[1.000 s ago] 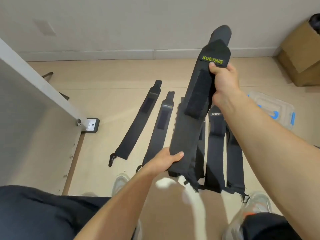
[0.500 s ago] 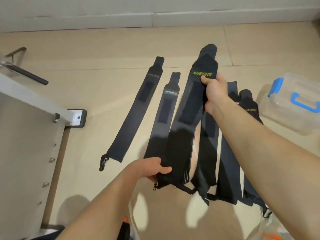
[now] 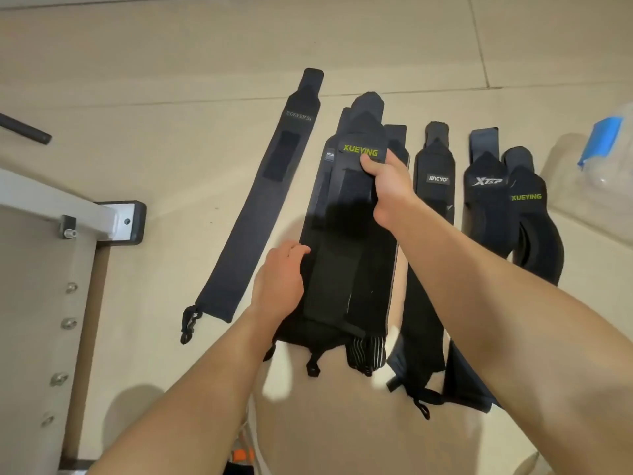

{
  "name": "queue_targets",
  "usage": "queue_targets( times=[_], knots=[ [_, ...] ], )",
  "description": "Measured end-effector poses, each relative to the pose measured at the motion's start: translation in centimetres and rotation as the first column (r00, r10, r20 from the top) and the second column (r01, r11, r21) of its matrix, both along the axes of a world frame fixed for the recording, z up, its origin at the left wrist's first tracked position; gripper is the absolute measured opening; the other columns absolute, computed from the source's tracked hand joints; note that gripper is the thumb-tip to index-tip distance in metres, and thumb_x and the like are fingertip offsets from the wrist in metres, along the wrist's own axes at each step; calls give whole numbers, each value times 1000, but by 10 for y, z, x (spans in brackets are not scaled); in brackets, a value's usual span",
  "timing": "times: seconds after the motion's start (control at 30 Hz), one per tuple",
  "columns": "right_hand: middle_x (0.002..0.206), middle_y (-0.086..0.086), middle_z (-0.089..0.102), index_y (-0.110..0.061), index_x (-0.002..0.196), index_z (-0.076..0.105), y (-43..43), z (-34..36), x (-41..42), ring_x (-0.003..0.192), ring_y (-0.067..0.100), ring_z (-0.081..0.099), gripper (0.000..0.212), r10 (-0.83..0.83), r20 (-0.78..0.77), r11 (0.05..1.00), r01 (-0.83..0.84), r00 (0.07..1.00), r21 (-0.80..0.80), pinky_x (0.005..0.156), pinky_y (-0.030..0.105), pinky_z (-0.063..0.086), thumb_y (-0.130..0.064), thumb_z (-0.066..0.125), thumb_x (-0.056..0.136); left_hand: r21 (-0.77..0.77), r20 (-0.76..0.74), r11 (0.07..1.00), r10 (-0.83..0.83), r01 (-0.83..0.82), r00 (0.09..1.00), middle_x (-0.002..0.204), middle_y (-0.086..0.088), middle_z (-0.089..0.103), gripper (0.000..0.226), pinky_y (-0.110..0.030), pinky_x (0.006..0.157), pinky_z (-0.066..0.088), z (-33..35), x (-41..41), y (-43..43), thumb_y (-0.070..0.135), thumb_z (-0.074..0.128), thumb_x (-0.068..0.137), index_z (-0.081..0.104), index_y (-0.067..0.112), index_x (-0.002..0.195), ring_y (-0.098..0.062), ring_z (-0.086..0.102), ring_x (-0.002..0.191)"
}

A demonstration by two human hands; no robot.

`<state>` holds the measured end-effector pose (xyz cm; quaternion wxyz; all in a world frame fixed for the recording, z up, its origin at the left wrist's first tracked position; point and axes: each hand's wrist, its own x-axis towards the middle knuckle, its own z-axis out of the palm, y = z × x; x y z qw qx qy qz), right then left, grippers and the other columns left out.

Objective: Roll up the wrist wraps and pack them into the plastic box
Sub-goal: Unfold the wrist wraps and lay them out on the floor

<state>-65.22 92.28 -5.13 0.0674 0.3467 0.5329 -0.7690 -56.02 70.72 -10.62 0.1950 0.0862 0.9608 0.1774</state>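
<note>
The wrist wrap (image 3: 346, 234) with the green label lies unrolled and almost flat, low over the floor (image 3: 171, 63) near its middle, partly covering further wraps beneath it. Its long axis runs from the tapered tab end, far from the person, to the loop end, near the person.

Grip state:
- The right hand (image 3: 390, 186) pinches the far end just below the label, thumb on top, fingers curled under the right edge.
- The left hand (image 3: 279, 279) holds the left edge about two thirds of the way toward the near end, fingers curled onto the fabric; the thumb is hidden.

Governing relation: the loop end extends from the left hand toward the person, and the left hand is the nearer of the two to it. Rolling most likely starts at one end and proceeds along the long axis, with the other hand keeping the strip straight.

The other wraps (image 3: 433, 186) lie parallel on both sides, none rolled. The plastic box (image 3: 599, 173) stands at the right edge of the floor, just beyond the rightmost wrap and nearer the right hand. A metal frame (image 3: 113, 217) occupies the left edge
</note>
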Motion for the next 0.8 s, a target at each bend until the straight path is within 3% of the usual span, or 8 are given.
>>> queue_targets(
  times=[0.07,0.17,0.27,0.4,0.5,0.57,0.63,0.8],
  knots=[
    [115,-2,75,-23,122,67,0,-2,-1,110,20,70,23,0,1,1000,0,1000,-9,104,46,53,-16,63,101,-72,66,986,-144,149,987,167,6,26,58,-39,121,30,-14,2,8,31,52,105,29,27,159,-19,33,150],
    [116,0,75,-22,122,67,0,-2,-4,111,20,69,23,9,-25,999,-10,1000,-38,104,45,53,-13,62,101,-368,71,873,-317,320,946,172,2,-1,65,-55,123,15,-31,12,-2,52,23,107,2,27,163,-30,11,157],
    [119,3,74,-19,126,66,-2,-4,-10,113,23,69,27,0,-40,998,-2,999,-64,103,47,54,-12,61,101,-443,0,835,-365,327,931,172,-1,2,66,-60,121,19,-31,18,-15,53,9,104,3,25,164,-36,13,156],
    [121,6,73,-17,127,66,-9,-8,-15,114,26,69,28,5,-44,996,-9,999,-88,104,50,53,-11,61,100,-483,-34,807,-403,338,914,170,0,14,59,-51,122,26,-26,6,-32,46,24,108,13,28,163,-30,21,154],
    [120,7,74,-17,125,67,-10,-9,-18,113,27,70,26,4,-49,995,-9,999,-101,104,51,53,-10,61,100,-395,-76,904,-213,167,974,143,-2,52,46,-37,101,50,-17,-1,-32,42,44,104,47,22,146,-24,53,125],
    [120,6,74,-18,126,67,-7,-9,-19,113,27,70,27,3,-51,995,-8,999,-99,104,51,53,-11,61,100,-217,-47,972,87,-95,995,121,0,62,49,-34,87,56,-13,-2,-14,51,54,99,52,19,136,-20,62,108],
    [119,4,75,-20,125,67,-4,-8,-18,112,25,70,27,-5,-46,995,1,999,-97,103,50,53,-12,61,100,-70,118,931,365,-359,923,111,0,62,48,-33,81,54,-15,-5,5,50,65,94,52,18,127,-20,64,102],
    [118,4,76,-21,120,69,-3,-6,-14,112,24,71,24,-9,-64,992,1,998,-126,102,48,54,-10,60,101,-36,195,898,436,-438,878,90,-4,67,28,-33,76,52,-18,-20,-2,42,62,99,62,15,96,-24,68,91]
  ],
)
